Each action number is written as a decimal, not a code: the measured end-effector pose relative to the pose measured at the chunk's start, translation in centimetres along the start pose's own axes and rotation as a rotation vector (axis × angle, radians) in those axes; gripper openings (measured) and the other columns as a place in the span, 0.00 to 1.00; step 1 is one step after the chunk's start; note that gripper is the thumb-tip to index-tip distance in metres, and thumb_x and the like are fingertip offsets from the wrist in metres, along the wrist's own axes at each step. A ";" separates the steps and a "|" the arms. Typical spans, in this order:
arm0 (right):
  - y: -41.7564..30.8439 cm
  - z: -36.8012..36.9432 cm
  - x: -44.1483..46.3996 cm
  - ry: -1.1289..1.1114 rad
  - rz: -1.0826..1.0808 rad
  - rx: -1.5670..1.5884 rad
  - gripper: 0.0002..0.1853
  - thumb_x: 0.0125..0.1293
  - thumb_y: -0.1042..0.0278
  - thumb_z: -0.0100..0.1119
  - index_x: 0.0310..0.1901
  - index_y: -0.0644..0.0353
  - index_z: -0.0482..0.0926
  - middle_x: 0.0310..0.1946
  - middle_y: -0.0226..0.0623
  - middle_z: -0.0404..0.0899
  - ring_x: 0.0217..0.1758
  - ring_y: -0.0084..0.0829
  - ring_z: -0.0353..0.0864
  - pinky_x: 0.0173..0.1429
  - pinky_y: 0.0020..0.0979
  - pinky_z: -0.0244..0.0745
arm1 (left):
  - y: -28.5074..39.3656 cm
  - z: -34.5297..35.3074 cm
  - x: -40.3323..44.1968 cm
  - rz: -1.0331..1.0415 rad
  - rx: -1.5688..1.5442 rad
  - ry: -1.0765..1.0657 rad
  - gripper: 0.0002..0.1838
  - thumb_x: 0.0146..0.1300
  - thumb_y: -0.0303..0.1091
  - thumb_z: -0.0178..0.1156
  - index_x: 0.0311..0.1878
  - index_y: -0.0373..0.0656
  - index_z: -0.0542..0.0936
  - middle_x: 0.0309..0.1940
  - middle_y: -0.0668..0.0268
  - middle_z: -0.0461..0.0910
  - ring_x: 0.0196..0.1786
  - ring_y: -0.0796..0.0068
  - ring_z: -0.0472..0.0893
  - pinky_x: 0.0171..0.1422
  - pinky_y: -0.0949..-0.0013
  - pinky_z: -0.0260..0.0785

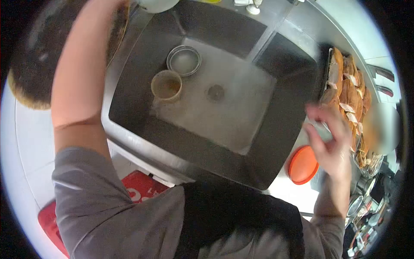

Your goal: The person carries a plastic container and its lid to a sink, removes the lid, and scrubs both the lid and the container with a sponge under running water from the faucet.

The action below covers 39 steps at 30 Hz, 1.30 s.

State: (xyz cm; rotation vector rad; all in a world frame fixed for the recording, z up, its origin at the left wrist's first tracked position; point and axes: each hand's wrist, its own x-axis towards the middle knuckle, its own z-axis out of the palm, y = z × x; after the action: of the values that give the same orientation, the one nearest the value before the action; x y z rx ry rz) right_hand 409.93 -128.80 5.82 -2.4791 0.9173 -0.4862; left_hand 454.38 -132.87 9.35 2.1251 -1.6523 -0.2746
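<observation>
My right hand point(328, 136) is raised over the right rim of the metal sink point(284, 108), blurred, its thumb and fingers apart with nothing seen between them. Just below it an orange round lid point(303, 165) lies on the counter. My left arm reaches up past the sink's left side; its hand lies beyond the top edge of the view, near a pale rounded vessel point(158, 4). Inside the sink, a round metal-rimmed container point(184, 61) touches or nearly touches a beige tub point(166, 86) with some brownish residue. The drain point(215, 93) is right of them.
Browned bread-like pieces with pale filling point(351, 93) fill a tray on the right. Two knives point(383, 82) are by the right wall. A large dark round object point(43, 52) stands at upper left. Red printed material point(142, 186) shows below the sink's left side.
</observation>
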 end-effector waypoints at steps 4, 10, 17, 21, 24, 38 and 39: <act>-2.2 8.8 9.0 0.115 -0.307 -0.157 0.50 0.45 0.64 0.78 0.71 0.48 0.62 0.66 0.49 0.67 0.66 0.52 0.70 0.69 0.43 0.68 | 2.0 10.7 -5.6 0.086 -0.353 -0.436 0.18 0.58 0.43 0.65 0.48 0.42 0.82 0.37 0.64 0.82 0.41 0.74 0.80 0.47 0.67 0.74; 4.0 18.5 11.8 0.001 0.283 0.394 0.26 0.61 0.61 0.65 0.59 0.59 0.73 0.52 0.48 0.78 0.50 0.45 0.82 0.54 0.40 0.79 | -5.6 17.8 -9.1 -0.474 -0.703 -0.178 0.30 0.59 0.46 0.64 0.63 0.42 0.77 0.53 0.60 0.81 0.53 0.61 0.82 0.57 0.63 0.74; 7.7 14.5 14.9 -0.095 0.780 1.278 0.17 0.76 0.59 0.47 0.58 0.60 0.72 0.43 0.40 0.82 0.41 0.34 0.85 0.41 0.33 0.83 | -22.8 31.6 -18.7 -0.932 0.120 -0.519 0.25 0.70 0.46 0.50 0.63 0.39 0.75 0.56 0.52 0.78 0.64 0.56 0.74 0.65 0.54 0.68; 10.4 13.9 15.7 -0.162 0.798 1.349 0.19 0.74 0.60 0.47 0.60 0.62 0.69 0.47 0.44 0.81 0.42 0.37 0.85 0.41 0.32 0.83 | -24.9 35.1 -20.3 -0.978 -0.051 -0.560 0.18 0.70 0.42 0.51 0.52 0.40 0.80 0.43 0.55 0.84 0.49 0.59 0.82 0.52 0.56 0.74; 9.4 15.6 14.9 -0.223 0.753 1.241 0.22 0.69 0.61 0.54 0.60 0.62 0.70 0.47 0.45 0.82 0.43 0.38 0.85 0.42 0.34 0.83 | -24.2 35.8 -20.7 -0.878 -0.052 -0.631 0.14 0.67 0.38 0.54 0.39 0.40 0.85 0.34 0.58 0.86 0.38 0.62 0.86 0.42 0.58 0.77; 3.1 22.6 8.5 -0.519 0.102 0.139 0.24 0.59 0.60 0.64 0.58 0.54 0.76 0.46 0.53 0.83 0.51 0.49 0.83 0.58 0.43 0.77 | 0.6 20.4 -10.3 -0.169 -0.067 -0.327 0.18 0.66 0.38 0.48 0.51 0.42 0.82 0.44 0.47 0.83 0.49 0.48 0.83 0.55 0.51 0.73; 4.1 22.6 7.9 -0.510 0.027 -0.009 0.23 0.59 0.60 0.64 0.56 0.56 0.77 0.46 0.53 0.83 0.50 0.50 0.84 0.57 0.44 0.77 | 1.1 19.8 -10.0 -0.154 -0.043 -0.417 0.19 0.68 0.40 0.47 0.53 0.43 0.82 0.43 0.48 0.84 0.48 0.50 0.84 0.54 0.51 0.74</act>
State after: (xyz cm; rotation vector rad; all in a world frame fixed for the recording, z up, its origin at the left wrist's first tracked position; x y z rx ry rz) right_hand 424.01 -130.48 -13.89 -2.4171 0.7373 0.1614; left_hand 442.63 -127.72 -8.73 2.2754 -1.6758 -0.8428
